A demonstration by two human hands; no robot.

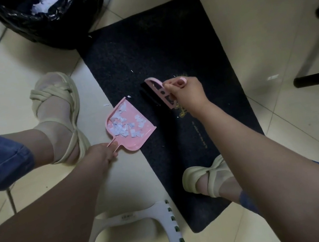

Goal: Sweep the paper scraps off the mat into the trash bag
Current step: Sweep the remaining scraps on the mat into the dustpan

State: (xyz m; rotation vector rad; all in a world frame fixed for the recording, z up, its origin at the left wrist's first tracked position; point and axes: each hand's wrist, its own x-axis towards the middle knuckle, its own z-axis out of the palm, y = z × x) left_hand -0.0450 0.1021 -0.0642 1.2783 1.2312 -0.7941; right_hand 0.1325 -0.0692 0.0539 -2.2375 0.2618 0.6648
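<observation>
Here left hand [102, 153] fingers pinch dustpan [130, 145] handle, mostly hidden; right hand [187, 93] fingers curl round brush [159, 91]; trash bag [70, 26] cropped.

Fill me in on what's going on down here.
A person is sweeping paper scraps off a dark mat. The left hand holds a pink dustpan by its handle, its lip at the mat's edge, with a pile of scraps in it. The right hand grips a pink brush, bristles down on the mat just past the pan. A few bits lie loose. The black trash bag stands by the mat's far corner.
</observation>
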